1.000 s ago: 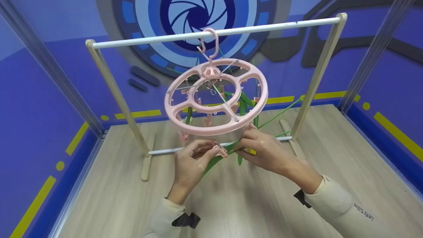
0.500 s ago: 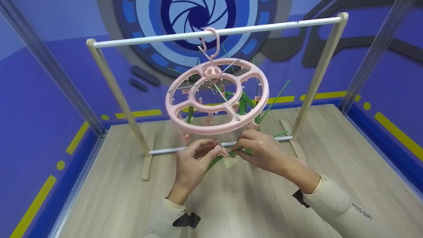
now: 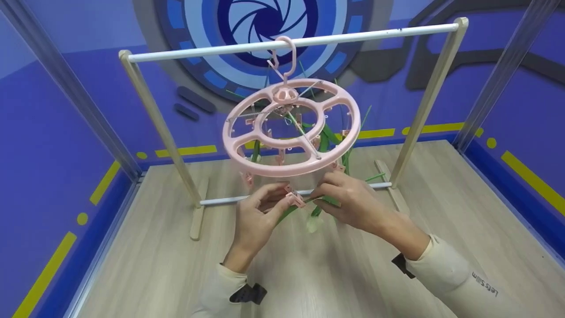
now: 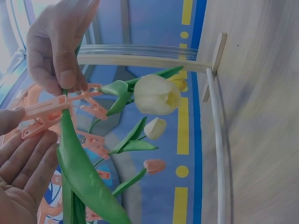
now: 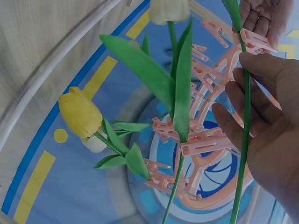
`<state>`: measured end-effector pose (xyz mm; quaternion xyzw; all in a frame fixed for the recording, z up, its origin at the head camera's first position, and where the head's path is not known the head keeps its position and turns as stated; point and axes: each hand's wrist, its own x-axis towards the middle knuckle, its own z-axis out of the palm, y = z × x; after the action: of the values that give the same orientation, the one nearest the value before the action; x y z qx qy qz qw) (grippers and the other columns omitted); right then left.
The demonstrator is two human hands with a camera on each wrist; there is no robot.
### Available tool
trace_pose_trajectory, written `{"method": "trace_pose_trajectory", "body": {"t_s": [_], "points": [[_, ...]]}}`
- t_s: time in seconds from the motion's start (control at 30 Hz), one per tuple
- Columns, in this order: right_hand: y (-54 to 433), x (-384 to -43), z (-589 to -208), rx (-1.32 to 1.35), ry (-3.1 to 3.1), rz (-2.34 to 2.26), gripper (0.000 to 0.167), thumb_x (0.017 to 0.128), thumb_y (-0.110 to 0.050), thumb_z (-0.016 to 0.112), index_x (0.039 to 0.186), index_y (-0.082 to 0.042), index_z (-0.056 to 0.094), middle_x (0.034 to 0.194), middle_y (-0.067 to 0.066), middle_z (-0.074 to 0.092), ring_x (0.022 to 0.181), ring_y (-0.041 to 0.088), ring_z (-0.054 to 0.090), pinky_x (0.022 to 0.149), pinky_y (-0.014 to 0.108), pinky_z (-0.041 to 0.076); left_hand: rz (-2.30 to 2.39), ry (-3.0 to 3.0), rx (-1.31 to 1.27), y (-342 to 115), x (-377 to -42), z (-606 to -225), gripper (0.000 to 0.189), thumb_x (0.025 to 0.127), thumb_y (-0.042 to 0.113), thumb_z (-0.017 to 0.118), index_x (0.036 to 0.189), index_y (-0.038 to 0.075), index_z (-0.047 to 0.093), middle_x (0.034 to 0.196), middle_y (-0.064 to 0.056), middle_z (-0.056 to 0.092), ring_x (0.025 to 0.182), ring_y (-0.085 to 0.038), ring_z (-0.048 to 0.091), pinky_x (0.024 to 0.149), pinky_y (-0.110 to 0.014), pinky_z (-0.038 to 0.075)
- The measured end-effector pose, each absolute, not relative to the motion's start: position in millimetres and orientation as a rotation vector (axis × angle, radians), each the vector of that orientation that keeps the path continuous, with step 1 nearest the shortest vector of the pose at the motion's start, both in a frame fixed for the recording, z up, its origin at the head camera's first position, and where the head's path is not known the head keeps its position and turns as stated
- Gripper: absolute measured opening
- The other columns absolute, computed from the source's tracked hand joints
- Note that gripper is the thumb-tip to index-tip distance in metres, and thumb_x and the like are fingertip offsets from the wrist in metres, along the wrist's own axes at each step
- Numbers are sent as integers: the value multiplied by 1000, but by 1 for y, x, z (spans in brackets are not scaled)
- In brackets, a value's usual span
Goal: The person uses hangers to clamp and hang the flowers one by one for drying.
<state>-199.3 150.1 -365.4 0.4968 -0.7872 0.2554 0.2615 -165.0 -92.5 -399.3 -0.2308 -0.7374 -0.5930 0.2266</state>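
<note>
My left hand (image 3: 258,221) pinches a pink clothespin (image 4: 44,112) between thumb and fingers, below the front of a round pink clip hanger (image 3: 282,170). My right hand (image 3: 359,201) pinches the thin green stem (image 5: 245,116) of an artificial flower close to that clothespin. In the left wrist view the stem crosses the clothespin's tip, and a broad green leaf (image 4: 81,163) extends past it. Whether the jaws have closed on the stem is unclear. This flower's bloom is out of sight. Other clothespins hold a white tulip (image 4: 156,95), a yellow tulip (image 5: 79,112) and a pink tulip (image 4: 154,166).
The hanger's hook (image 3: 290,57) hangs on the white top bar (image 3: 353,40) of a wooden-legged rack. A lower white bar (image 3: 223,201) runs behind my hands. Blue patterned walls (image 3: 66,132) enclose the wood-grain tabletop (image 3: 309,278).
A long green stem at the right has swung left and more upright. A pale bloom has come into sight beneath the hands. Both hands stay nearly in place, still pinching.
</note>
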Motion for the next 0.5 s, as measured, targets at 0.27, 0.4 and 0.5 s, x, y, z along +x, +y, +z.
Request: {"method": "trace_pose_trajectory", "body": {"t_s": [0.27,0.4,0.5], "points": [[173,-199,-344,1213,-2175,663,35,77,4,93,107,-6,77,110,5,74,104,23,68,87,41,64,-1596,-2018,-606,-104,-169,-398,33,95,13,82,126,2,74,114,0,78,103,-17,76,90,-33,63],[191,-200,-336,1124,-2204,633,33,80,0,93,109,-6,77,107,3,73,101,20,66,88,31,60,-1592,-2005,-592,-111,-170,-397,32,96,11,81,126,2,74,114,-1,78,105,-18,76,91,-33,63],[206,-200,-332,1058,-2207,654,36,80,-2,93,112,-4,76,107,4,73,101,20,67,93,20,54,-1590,-2009,-586,-114,-170,-395,32,97,14,80,127,4,74,113,1,78,105,-17,75,91,-34,63]]}}
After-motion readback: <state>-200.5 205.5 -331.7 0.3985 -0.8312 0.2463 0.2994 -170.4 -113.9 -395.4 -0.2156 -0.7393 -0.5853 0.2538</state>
